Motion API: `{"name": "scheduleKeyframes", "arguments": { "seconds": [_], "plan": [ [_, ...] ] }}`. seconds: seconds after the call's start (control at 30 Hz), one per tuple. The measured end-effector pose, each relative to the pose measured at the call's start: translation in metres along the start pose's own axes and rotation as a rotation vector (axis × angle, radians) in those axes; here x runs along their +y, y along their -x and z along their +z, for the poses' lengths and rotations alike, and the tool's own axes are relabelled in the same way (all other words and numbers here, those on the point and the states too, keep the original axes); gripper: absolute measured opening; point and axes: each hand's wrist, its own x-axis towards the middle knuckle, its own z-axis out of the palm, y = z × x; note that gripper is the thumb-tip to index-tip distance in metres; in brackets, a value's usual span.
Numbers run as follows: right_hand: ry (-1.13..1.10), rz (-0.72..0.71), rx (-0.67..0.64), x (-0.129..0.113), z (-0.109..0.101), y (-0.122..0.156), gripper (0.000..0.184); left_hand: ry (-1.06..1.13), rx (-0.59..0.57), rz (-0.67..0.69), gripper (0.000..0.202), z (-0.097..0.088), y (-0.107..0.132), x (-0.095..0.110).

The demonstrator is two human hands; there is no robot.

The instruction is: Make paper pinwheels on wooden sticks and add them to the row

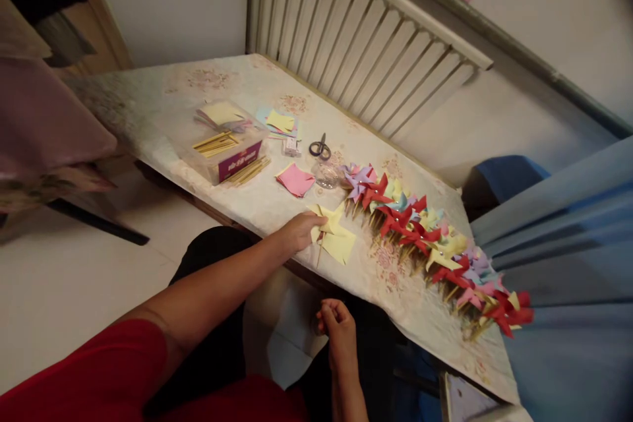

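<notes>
My left hand (295,233) pinches a yellow paper pinwheel (332,221) at the table's near edge. A thin stick (319,256) points down from it. Under the pinwheel lies a yellow paper square (342,249) with cut corners. Lower down, off the table and above my lap, my right hand (339,330) is closed, fingers curled together. Whatever it may hold is hidden. Beyond the pinwheel are a stack of pink paper squares (295,180) and a small clear bag or dish (326,177). Scissors (320,148) lie farther back.
Several finished pinwheels (418,234) lie in a long row at the right. A clear box (200,161) holds sticks and paper, with loose sticks (250,172) beside it. Behind are more paper squares (280,121) and a small box (291,147). A radiator (366,33) lines the wall.
</notes>
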Motion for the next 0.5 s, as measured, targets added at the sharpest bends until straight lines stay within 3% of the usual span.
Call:
{"name": "scheduleKeyframes", "arguments": {
  "seconds": [0.13,0.27,0.4,0.5],
  "plan": [
    [0.085,-0.022,-0.059,-0.003,0.002,0.001,0.036,0.005,-0.032,-0.056,0.016,-0.008,-0.018,0.007],
    [0.182,-0.066,-0.128,-0.029,0.009,0.008,0.034,-0.001,-0.094,-0.069,0.017,-0.017,-0.028,0.01],
    [0.278,-0.123,-0.245,-0.081,0.03,0.011,0.029,-0.056,-0.133,-0.045,0.017,-0.024,-0.034,0.008],
    [0.412,-0.306,-0.304,-0.133,0.059,0.002,0.024,-0.163,-0.146,0.003,0.019,-0.028,-0.032,0.006]
  ]
}}
